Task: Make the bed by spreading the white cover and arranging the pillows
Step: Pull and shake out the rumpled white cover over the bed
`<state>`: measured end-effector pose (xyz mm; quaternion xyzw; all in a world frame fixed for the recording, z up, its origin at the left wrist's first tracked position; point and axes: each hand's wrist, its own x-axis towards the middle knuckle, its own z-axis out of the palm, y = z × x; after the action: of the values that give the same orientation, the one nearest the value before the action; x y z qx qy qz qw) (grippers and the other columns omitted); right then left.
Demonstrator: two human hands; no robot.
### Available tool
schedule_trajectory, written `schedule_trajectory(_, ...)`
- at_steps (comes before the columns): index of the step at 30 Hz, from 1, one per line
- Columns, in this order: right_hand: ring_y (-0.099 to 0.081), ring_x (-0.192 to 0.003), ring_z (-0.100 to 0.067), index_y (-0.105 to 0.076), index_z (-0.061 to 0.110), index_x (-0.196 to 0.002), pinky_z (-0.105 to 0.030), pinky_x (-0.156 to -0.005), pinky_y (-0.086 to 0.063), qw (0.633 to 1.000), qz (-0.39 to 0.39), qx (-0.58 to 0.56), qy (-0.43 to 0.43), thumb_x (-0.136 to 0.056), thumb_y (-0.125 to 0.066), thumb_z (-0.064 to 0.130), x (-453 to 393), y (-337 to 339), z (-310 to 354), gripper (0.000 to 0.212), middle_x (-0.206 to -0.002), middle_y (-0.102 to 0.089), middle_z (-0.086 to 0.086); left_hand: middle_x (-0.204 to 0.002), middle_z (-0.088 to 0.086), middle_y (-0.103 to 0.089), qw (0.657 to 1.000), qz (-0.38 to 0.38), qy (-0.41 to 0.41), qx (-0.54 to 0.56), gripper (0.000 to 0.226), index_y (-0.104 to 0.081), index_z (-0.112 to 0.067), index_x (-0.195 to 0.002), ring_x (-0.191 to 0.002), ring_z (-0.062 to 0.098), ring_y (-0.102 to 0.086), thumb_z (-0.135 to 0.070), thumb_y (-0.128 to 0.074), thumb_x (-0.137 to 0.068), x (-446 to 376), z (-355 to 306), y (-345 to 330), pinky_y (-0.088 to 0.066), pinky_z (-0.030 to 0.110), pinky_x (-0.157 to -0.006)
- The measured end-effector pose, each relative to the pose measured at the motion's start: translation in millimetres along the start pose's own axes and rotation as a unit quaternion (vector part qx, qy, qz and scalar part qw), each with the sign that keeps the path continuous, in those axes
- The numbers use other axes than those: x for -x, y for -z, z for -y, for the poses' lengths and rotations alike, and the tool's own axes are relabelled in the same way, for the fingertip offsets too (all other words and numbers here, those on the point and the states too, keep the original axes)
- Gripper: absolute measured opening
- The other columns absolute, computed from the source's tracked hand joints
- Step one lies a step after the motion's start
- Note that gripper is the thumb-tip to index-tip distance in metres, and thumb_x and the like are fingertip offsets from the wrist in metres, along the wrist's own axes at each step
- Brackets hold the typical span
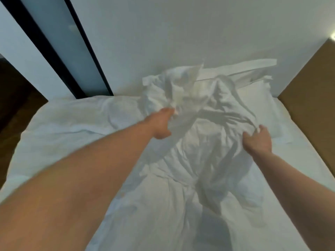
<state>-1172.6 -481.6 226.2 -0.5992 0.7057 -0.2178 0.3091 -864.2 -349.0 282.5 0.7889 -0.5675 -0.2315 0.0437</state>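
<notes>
The left hand (pixel 163 124) is closed around a gathered bunch of the white cover (pixel 195 142), and the right hand (pixel 257 140) pinches another fold of it with fingers curled tight, so the cloth hangs lifted and stretched between the two. The cover sits heaped along the middle of the bed (pixel 54 134), running from the near edge up toward the wall side, where a pillow (pixel 257 105) lies partly under its raised end, close to the brown headboard (pixel 308 91) on the right. It looks thin and very soft: deep creases, twisted ridges and a loose flap thrown up near the wall, all plain white with grey shadow in the folds. I would judge it light and limp, with no stiffness to hold a shape, so it should billow when shaken and sag wherever it is unsupported. Bunched handfuls like these will not spread it flat; the better hold is probably along a hem or at two corners, well apart, though no clear corner can be made out in the crumple.
</notes>
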Motion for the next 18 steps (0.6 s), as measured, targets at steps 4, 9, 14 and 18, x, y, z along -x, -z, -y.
schedule_trajectory(4,-0.042,-0.142,-0.035,-0.032,0.007,-0.155,-0.042,-0.117,-0.034,0.988,0.134,0.083,-0.002,-0.086,-0.075,0.024,53,-42,-58,0.083,-0.156,-0.041,-0.017,-0.154,0.004,-0.047,0.992,0.124,0.028,-0.025,0.064,-0.051,-0.02,-0.147,-0.14,0.026,-0.047,-0.039,-0.072,-0.089,46,5,-81,-0.039,0.031,-0.11)
schedule_trajectory(9,-0.042,-0.141,-0.036,-0.03,0.012,-0.156,-0.046,-0.116,-0.036,0.971,0.204,0.125,-0.021,-0.086,-0.075,0.03,101,-54,-103,0.085,-0.155,-0.041,-0.016,-0.162,-0.002,-0.029,0.974,0.197,0.109,-0.006,0.076,-0.036,-0.024,-0.156,-0.147,0.023,-0.037,-0.045,-0.068,-0.091,98,50,-121,-0.034,0.038,-0.119)
schedule_trajectory(14,-0.043,-0.14,-0.036,-0.028,0.017,-0.157,-0.048,-0.113,-0.038,0.971,0.195,0.128,-0.044,-0.089,-0.072,0.033,116,-35,-125,0.083,-0.155,-0.04,-0.015,-0.161,-0.003,-0.03,0.98,0.151,0.128,0.014,0.07,-0.037,-0.025,-0.154,-0.142,0.023,-0.042,-0.043,-0.065,-0.093,113,62,-108,-0.038,0.036,-0.113)
schedule_trajectory(18,-0.042,-0.141,-0.034,-0.027,0.014,-0.157,-0.046,-0.113,-0.037,0.974,0.192,0.114,-0.049,-0.088,-0.074,0.032,109,-23,-144,0.085,-0.155,-0.041,-0.016,-0.154,0.001,-0.038,0.979,0.123,0.151,0.059,0.073,-0.038,-0.025,-0.152,-0.132,0.023,-0.051,-0.045,-0.068,-0.089,93,36,-116,-0.045,0.037,-0.107)
